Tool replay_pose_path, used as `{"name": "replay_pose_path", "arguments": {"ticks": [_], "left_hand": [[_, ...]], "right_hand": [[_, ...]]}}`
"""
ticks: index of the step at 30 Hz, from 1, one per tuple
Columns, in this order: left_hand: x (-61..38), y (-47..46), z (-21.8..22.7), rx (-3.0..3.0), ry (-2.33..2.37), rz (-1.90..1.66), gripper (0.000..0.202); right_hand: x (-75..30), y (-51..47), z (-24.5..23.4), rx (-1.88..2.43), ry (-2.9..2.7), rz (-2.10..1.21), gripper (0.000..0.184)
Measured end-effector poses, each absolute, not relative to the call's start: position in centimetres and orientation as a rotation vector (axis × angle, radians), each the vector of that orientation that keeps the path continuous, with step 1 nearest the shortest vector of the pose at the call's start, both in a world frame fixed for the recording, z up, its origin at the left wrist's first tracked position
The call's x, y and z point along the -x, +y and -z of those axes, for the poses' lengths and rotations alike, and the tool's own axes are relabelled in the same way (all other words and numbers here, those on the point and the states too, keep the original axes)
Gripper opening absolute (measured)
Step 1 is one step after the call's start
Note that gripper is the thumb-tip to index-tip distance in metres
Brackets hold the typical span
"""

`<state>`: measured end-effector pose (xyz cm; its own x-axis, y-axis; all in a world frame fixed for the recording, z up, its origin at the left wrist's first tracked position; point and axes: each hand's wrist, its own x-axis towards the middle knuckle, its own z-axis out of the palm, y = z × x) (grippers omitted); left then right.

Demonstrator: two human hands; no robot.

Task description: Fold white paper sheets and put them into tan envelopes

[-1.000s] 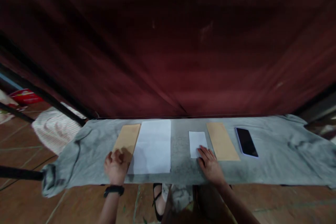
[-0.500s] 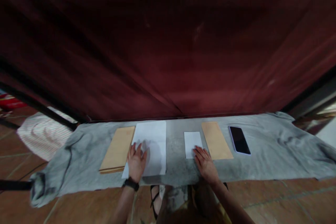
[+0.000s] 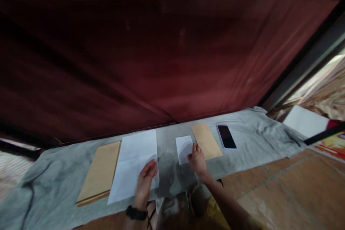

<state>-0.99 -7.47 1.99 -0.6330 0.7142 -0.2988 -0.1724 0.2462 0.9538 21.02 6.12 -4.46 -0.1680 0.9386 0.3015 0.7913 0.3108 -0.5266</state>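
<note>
A large white paper sheet (image 3: 134,160) with a faint crease lies on the grey cloth. Over its lower right part hovers my left hand (image 3: 147,176), fingers loosely bent and thumb apart, holding nothing I can see; a dark band circles the wrist. My right hand (image 3: 198,159) is at the lower right corner of a small white paper (image 3: 183,147), fingers bent and thumb spread over the edge. That small paper lies flat. Just right of it is a single brown envelope (image 3: 207,142). A stack of brown envelopes (image 3: 101,170) rests left of the large sheet.
A phone (image 3: 226,136) with a pale purple edge lies right of the single envelope. The grey cloth (image 3: 250,143) covers the narrow surface, and a dark red panel (image 3: 167,61) rises behind it. Tiled floor (image 3: 291,190) shows below at right.
The view has turned to the right and tilted. My left hand has lifted off the large sheet and moved toward its right edge. My right fingers, flat before, are now bent at the small paper.
</note>
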Motion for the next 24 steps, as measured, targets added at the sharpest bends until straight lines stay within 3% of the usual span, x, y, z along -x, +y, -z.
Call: {"name": "replay_pose_path", "arguments": {"ticks": [3, 8, 11, 17, 24], "left_hand": [[-5.2, -5.4, -1.6, -0.241, 1.558, -1.447, 0.035], [-8.5, -5.0, -1.4, -0.011, 1.544, -1.547, 0.02], [-9.1, -5.5, -1.4, -0.023, 1.515, -1.588, 0.022], [-10.5, -4.1, -1.7, -0.31, 1.437, -1.525, 0.046], [-6.9, 0.2, -2.2, -0.873, 1.81, -1.163, 0.026]], "right_hand": [[-21.1, 7.4, 3.4, 1.593, -1.815, -0.661, 0.052], [-22.1, 8.0, 2.4, 1.471, -1.57, -1.186, 0.017], [-22.4, 6.5, 2.1, 1.393, -1.482, -1.354, 0.026], [-20.6, 2.2, 1.1, 1.091, -0.851, -1.901, 0.045], [-21.9, 3.2, 0.9, 1.172, -0.756, -2.023, 0.043]]}}
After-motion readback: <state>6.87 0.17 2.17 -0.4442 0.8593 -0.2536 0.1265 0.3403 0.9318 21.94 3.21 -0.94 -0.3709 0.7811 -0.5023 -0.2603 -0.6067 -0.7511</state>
